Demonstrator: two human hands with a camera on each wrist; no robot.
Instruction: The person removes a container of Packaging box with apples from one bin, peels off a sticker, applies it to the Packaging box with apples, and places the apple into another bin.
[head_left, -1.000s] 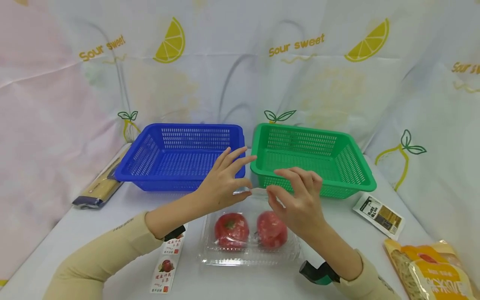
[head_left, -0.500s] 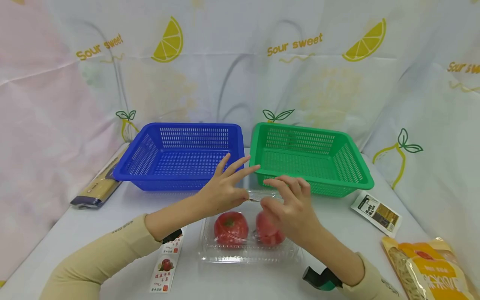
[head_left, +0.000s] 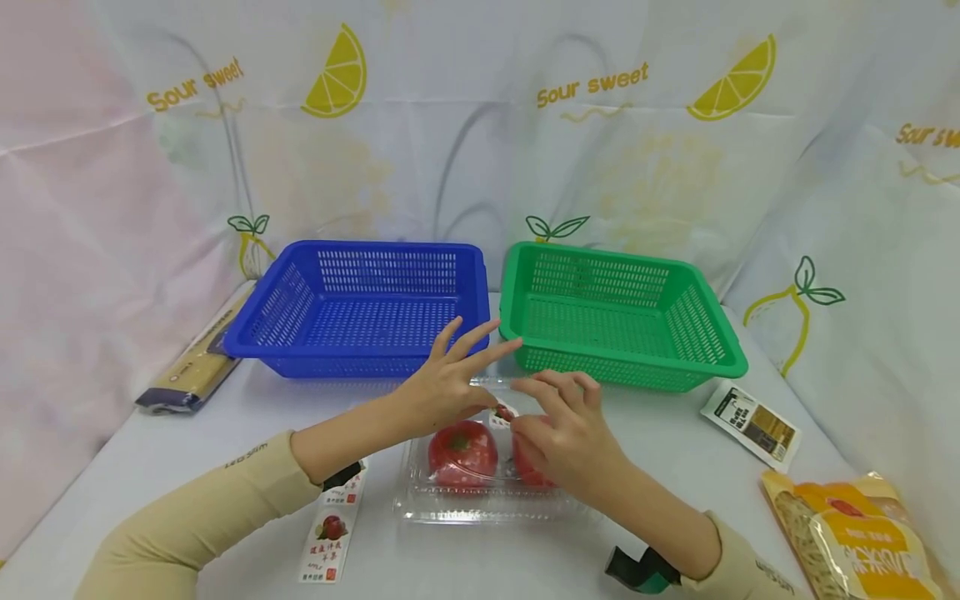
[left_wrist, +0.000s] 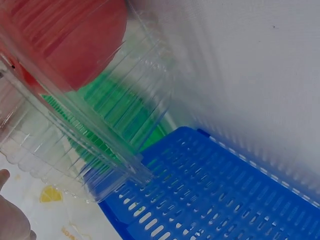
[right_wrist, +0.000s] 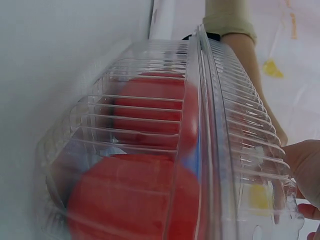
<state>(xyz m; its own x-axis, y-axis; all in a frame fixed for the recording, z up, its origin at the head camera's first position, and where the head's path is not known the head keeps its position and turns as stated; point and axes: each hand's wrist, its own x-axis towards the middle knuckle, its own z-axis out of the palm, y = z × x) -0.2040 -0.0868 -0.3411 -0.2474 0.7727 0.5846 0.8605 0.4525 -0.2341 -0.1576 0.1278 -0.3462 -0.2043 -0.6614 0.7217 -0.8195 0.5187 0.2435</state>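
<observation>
A small white sticker with a red apple picture (head_left: 502, 414) is held over a clear plastic clamshell box (head_left: 442, 512). My left hand (head_left: 438, 392) pinches its left edge between thumb and index finger, the other fingers spread. At its right edge, my right hand (head_left: 573, 442) pinches it with thumb and index finger. Inside the closed box lie a red apple (head_left: 462, 454) and a second apple (head_left: 528, 462), partly hidden by my right hand. The right wrist view looks through the ribbed side of the box at an apple (right_wrist: 135, 200) close up.
A strip of apple stickers (head_left: 324, 546) lies left of the box. Behind stand a blue basket (head_left: 360, 365) and a green basket (head_left: 622, 367). A long tan packet (head_left: 191, 371) lies far left; a small white-brown sachet (head_left: 753, 425) and an orange food bag (head_left: 862, 533) lie right.
Both hands have come closer together and lower over the box. The sticker, edge-on half a second ago, has tilted so its printed face shows. My right hand has moved left.
</observation>
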